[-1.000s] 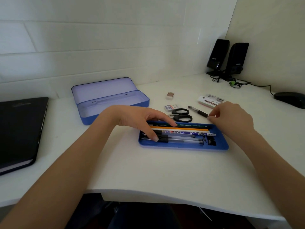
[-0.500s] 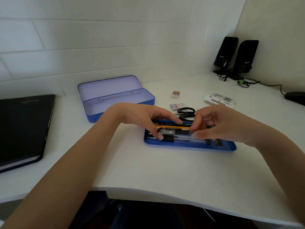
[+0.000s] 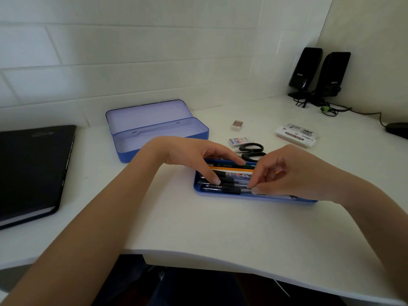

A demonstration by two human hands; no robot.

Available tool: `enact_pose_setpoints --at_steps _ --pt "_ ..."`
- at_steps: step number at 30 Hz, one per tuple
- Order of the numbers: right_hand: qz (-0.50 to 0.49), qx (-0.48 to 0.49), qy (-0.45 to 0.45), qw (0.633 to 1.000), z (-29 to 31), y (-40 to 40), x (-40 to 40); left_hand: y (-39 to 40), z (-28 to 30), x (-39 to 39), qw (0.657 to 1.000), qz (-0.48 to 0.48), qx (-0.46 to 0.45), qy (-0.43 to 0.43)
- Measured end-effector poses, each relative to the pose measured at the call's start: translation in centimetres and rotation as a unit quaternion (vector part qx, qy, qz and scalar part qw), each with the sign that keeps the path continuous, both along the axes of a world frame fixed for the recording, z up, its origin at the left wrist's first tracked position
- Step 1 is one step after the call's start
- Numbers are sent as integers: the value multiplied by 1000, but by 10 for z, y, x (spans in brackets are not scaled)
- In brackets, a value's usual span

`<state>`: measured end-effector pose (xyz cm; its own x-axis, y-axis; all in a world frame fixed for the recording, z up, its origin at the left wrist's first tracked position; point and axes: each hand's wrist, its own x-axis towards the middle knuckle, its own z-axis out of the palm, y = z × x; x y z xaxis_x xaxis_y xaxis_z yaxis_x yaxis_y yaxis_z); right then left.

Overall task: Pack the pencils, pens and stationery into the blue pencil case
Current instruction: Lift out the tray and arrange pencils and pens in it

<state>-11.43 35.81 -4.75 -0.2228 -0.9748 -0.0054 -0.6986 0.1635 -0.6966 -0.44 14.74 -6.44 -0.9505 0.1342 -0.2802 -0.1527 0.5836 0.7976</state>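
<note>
The blue pencil case [image 3: 125, 154] lies open and empty at the back left of the white desk. Its shallow blue tray [image 3: 276, 198] sits apart from it in the middle of the desk. The tray holds a green pencil [image 3: 225, 165], an orange pencil [image 3: 231, 170] and several black pens. My left hand [image 3: 189, 153] rests on the tray's left end, fingers spread, one fingertip pressing on the pens. My right hand [image 3: 284, 171] pinches a black pen [image 3: 223, 190] with a clear barrel, which lies along the tray's front row. This hand hides the tray's right half.
Black scissors [image 3: 251, 149], a small eraser box [image 3: 237, 140], a little brown-topped block [image 3: 237, 124] and a sticky-note pack [image 3: 295, 135] lie behind the tray. A black notebook [image 3: 31, 168] sits at far left. Two black speakers [image 3: 320, 74], cables and a mouse [image 3: 397, 129] occupy the back right corner.
My right hand took the black pen from the desk beside the scissors, carried it left over the tray and lowered it into the front row. My left hand stayed on the tray.
</note>
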Motion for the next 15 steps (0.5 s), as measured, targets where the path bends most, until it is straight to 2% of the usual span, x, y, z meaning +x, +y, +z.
enact_pose_setpoints --at_steps 9,13,15 --pt "5 -53 22 998 -13 -8 6 2 0 0 1000 11 -2 6" --pt "-103 -121 65 985 -8 -8 -12 0 0 -2 996 69 -2 49" --pt "-176 -153 91 968 -6 -6 -24 -2 1 -3 989 117 33 82"
